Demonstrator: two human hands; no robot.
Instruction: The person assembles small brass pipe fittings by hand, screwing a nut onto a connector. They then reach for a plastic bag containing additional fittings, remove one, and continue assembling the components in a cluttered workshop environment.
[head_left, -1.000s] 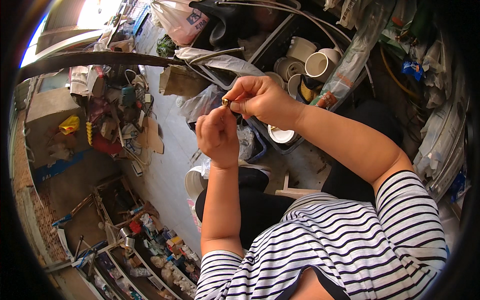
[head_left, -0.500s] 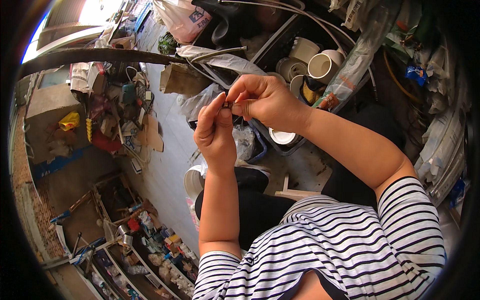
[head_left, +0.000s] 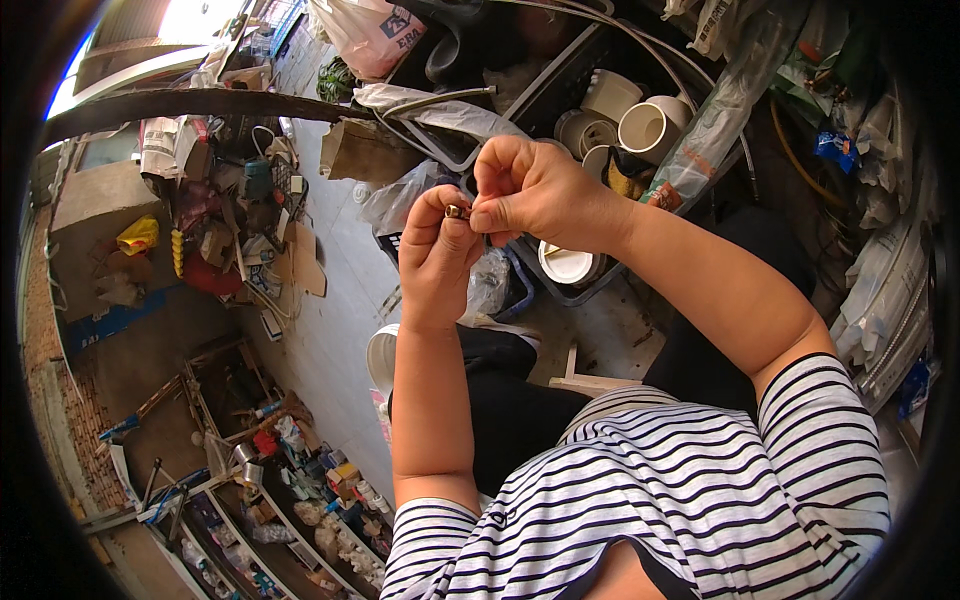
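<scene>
A small brass-coloured metal piece (head_left: pixel 456 212), round with a dark end, sits between the thumb and forefinger of my left hand (head_left: pixel 437 255). My right hand (head_left: pixel 540 198) is pinched at its right side, fingertips almost touching the left ones. A thin reddish bit shows at the right fingertips, too small to name. Both hands are raised in front of my body, over the crates on the floor.
Beyond my hands stands a black crate (head_left: pixel 548 88) with white plastic pipe fittings (head_left: pixel 650 128). A white round lid-like piece (head_left: pixel 566 262) lies in a bin below my right wrist. Plastic-wrapped lengths (head_left: pixel 712 140) lean at the right. Shelves of small goods (head_left: pixel 300 500) stand lower left.
The metal piece has turned and shows more clearly in my left fingers. My right hand has shifted slightly right and up, its fingertips now at the piece's side.
</scene>
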